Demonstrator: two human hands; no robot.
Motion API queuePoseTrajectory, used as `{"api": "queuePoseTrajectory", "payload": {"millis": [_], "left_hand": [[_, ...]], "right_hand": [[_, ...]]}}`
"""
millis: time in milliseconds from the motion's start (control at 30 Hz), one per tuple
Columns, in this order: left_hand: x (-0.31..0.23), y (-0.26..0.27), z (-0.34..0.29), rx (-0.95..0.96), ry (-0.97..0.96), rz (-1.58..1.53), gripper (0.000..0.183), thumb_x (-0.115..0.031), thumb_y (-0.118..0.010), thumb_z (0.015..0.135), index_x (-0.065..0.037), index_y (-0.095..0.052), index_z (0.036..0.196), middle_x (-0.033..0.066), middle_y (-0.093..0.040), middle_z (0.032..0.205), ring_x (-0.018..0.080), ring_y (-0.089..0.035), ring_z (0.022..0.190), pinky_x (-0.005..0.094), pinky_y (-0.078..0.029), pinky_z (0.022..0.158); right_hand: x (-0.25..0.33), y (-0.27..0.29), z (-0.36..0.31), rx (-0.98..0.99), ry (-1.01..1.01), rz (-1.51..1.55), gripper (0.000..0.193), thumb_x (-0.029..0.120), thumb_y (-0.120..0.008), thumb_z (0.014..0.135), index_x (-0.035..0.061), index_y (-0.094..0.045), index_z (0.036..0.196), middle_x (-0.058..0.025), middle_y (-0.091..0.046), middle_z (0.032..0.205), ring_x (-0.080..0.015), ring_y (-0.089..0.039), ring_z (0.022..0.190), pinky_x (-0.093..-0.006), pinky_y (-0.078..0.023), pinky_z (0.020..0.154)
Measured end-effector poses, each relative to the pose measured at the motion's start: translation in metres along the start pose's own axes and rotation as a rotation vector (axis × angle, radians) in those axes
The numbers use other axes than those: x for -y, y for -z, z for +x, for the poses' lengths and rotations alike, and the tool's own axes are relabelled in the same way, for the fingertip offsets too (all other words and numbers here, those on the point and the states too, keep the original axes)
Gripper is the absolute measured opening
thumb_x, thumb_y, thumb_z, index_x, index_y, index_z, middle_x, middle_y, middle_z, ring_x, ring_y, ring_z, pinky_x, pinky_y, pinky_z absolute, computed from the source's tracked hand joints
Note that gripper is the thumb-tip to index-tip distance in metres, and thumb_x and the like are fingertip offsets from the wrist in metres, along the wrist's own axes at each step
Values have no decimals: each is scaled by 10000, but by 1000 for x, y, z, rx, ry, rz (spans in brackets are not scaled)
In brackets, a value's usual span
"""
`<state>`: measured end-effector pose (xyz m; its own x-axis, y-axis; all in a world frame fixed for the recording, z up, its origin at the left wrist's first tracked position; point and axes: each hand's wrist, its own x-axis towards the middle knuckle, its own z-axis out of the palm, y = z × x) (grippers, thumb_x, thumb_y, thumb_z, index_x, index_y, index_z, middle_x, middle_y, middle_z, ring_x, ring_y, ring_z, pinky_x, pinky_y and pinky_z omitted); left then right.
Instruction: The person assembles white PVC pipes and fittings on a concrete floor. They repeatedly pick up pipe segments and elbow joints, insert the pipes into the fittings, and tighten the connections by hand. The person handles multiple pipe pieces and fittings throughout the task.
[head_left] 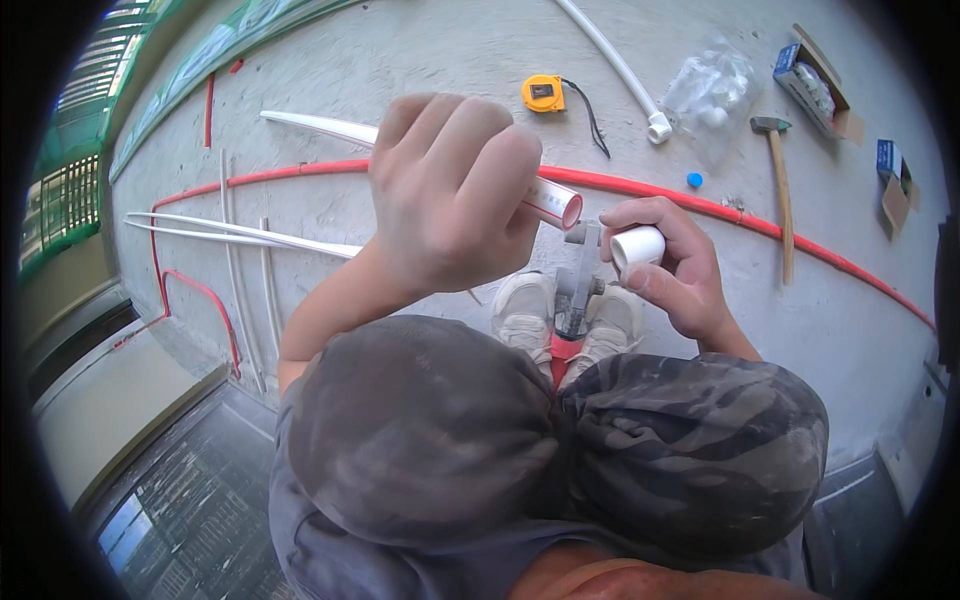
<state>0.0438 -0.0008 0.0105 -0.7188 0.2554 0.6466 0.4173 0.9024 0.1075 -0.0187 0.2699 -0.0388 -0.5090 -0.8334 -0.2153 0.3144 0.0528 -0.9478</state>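
My left hand (455, 190) is wrapped round a white plastic pipe (549, 203), whose open end shows a red inner layer and points right. The rest of that pipe runs out to the left behind the fist. Between thumb and fingers my right hand (685, 262) holds a short white pipe fitting (637, 247), its round mouth turned toward the pipe end. A small gap separates pipe and fitting. Below them, between my shoes (522, 315), stands a grey pipe-welding tool (577, 280) with a red lower part; both hands are above it.
A yellow tape measure (543, 93), a clear bag of fittings (712, 90), a blue cap (695, 181) and a hammer (780, 195) lie on the concrete floor. Red conduit (660, 194) crosses it. Open boxes (812, 88) stand far right; white pipes (245, 232) lie left.
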Motion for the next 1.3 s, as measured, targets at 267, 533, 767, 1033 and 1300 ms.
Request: {"api": "queuePoseTrajectory", "payload": {"millis": [267, 533, 767, 1033, 1300], "left_hand": [[-10, 6, -9, -222, -88, 222, 180, -173, -751, 904, -72, -631, 993, 67, -645, 817, 242, -647, 730, 408, -506, 761], [-22, 15, -14, -177, -33, 301, 307, -267, -832, 874, -76, -695, 1072, 60, -673, 862, 240, -661, 813, 418, -499, 863], [-22, 16, -15, -134, -1, 266, 297, -315, -876, 839, -82, -713, 926, 42, -683, 806, 243, -662, 802, 438, -482, 894], [-16, 11, -20, -98, -23, 243, 268, -205, -883, 771, -71, -682, 885, 46, -659, 783, 258, -657, 789, 442, -490, 884], [-25, 9, -25, -148, -15, 258, 338, -185, -867, 804, -62, -662, 1042, 72, -664, 904, 272, -658, 859, 449, -498, 889]], "right_hand": [[12, -2, 9, 109, 71, -90, 519, 294, -765, 919, 36, -617, 1344, -66, -643, 1078, -148, -621, 984, -324, -497, 893], [1, -3, 7, 84, 55, -127, 512, 309, -762, 908, 30, -637, 1319, -75, -646, 1088, -160, -626, 989, -333, -494, 895], [4, -7, 7, 75, 52, -146, 523, 337, -768, 907, 29, -642, 1311, -84, -651, 1099, -167, -631, 1002, -342, -497, 899], [11, -14, 6, 84, 57, -87, 573, 292, -783, 894, 30, -618, 1377, -87, -643, 1098, -174, -627, 1010, -330, -492, 915], [11, -16, 11, 164, 224, -63, 542, 329, -762, 888, 2, -610, 1293, -95, -673, 967, -164, -618, 895, -339, -485, 813]]}}
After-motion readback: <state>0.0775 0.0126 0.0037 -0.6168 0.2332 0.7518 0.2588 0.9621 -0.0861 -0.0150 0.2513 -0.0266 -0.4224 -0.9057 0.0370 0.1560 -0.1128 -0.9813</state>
